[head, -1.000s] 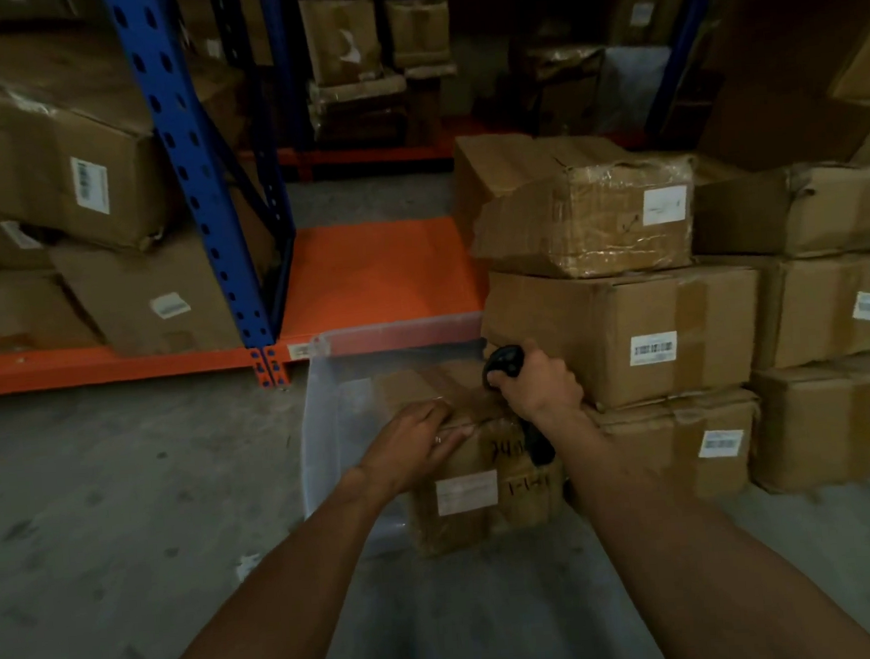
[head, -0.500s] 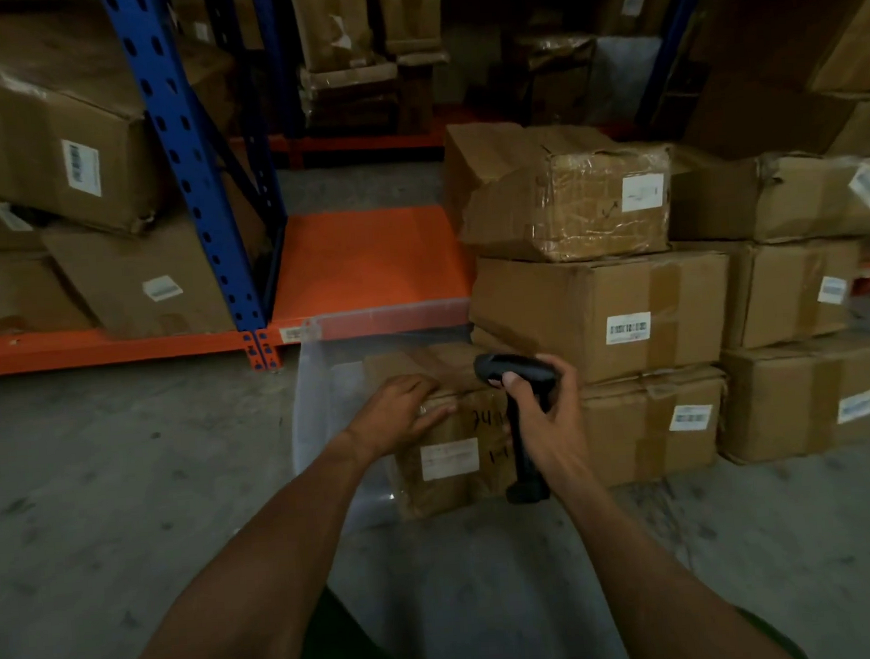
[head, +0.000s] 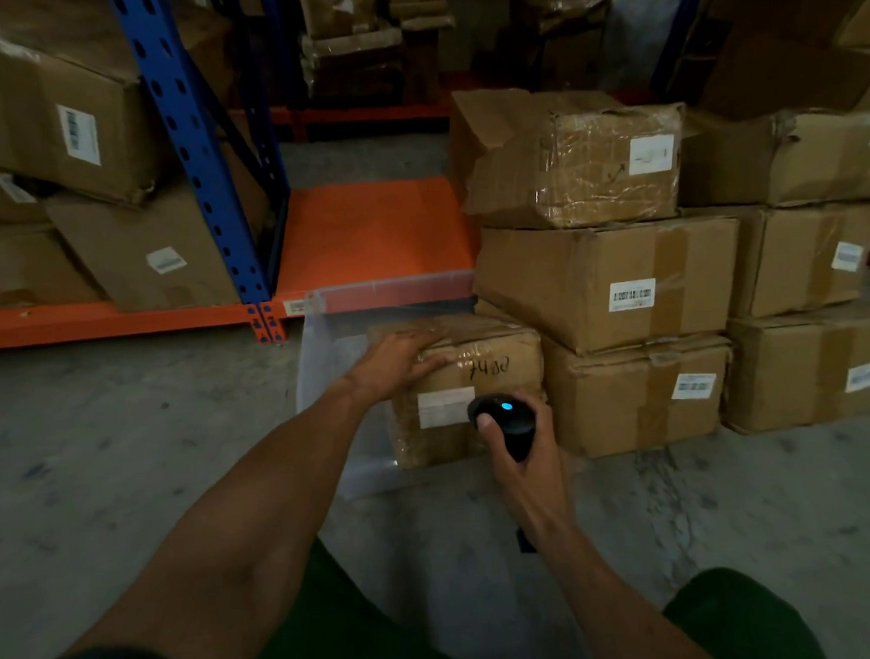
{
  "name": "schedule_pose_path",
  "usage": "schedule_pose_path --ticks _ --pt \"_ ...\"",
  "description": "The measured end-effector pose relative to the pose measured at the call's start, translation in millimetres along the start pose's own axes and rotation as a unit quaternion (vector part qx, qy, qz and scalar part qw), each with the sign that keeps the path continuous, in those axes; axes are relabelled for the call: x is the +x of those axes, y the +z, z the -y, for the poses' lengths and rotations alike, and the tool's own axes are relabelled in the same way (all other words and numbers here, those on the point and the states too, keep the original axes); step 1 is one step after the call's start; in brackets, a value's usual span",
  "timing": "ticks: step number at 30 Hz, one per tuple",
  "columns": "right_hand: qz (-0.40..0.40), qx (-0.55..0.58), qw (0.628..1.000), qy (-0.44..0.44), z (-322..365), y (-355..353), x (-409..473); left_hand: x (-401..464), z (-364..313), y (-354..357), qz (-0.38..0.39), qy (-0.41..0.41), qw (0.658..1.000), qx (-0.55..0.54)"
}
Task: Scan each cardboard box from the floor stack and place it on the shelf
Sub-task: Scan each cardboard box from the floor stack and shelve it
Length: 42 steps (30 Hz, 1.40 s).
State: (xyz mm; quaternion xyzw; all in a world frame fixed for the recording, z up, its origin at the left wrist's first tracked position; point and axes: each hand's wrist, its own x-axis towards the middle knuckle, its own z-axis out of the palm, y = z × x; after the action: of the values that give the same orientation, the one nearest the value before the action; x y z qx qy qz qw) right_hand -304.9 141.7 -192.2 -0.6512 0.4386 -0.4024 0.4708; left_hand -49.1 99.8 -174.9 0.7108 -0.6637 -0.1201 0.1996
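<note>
While a small tape-wrapped brown cardboard box (head: pixel 469 373) marked "7400" in black sits on the grey concrete floor (head: pixel 122 454), it is steadied by the left hand (head: pixel 396 360), which is laid flat with relaxed, nearly straight fingers across its top left edge. A black handheld barcode scanner (head: pixel 506 419) with a lit blue dot on its head is gripped by the right hand (head: pixel 527 456), the fingers being curled round its handle and the thumb set against the head. The scanner is held just in front of the box's front face, beside a white paper label (head: pixel 443 406) stuck there. A sheet of clear plastic film (head: pixel 333 382) is seen under and to the left of this box. Directly right of the box, touching or nearly touching it, a stack of larger brown cardboard boxes (head: pixel 604 281) with white barcode labels is piled on the floor. Behind the box, an orange metal shelf deck (head: pixel 369 231) is seen, bare over its visible part. Left of that deck, beyond the box, a blue perforated steel upright (head: pixel 188 140) is fixed, and further brown cartons (head: pixel 37 115) are stored beyond it on the same low orange level.
</note>
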Motion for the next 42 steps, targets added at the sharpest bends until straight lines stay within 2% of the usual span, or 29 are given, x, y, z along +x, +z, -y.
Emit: schedule_pose_path --ticks 5,12,16,19,24,31,42 --pt "0.025 -0.031 0.999 -0.004 0.1 3.9 -2.5 9.0 4.9 -5.3 0.006 0.004 1.000 -0.023" --pt "0.020 -0.038 0.999 0.000 0.5 11.4 -0.1 -2.4 7.1 5.2 0.023 0.075 0.997 0.014" --pt "0.013 -0.033 0.999 -0.001 -1.7 11.5 2.8 -3.4 14.3 14.8 0.048 0.050 0.997 0.033" --pt "0.012 -0.030 0.999 0.009 -5.4 13.0 4.2 1.5 16.2 14.6 0.063 0.065 0.996 0.016" --pt "0.012 -0.036 0.999 0.014 -7.4 21.5 2.6 0.1 23.4 22.0 0.038 0.048 0.998 0.008" --pt "0.017 -0.041 0.999 -0.004 -6.7 22.4 -7.4 -0.9 32.4 16.6 0.118 0.067 0.991 0.020" --pt "0.018 -0.026 0.999 0.008 -9.7 18.3 -11.2 -3.0 28.1 14.3 0.111 0.072 0.991 0.003"
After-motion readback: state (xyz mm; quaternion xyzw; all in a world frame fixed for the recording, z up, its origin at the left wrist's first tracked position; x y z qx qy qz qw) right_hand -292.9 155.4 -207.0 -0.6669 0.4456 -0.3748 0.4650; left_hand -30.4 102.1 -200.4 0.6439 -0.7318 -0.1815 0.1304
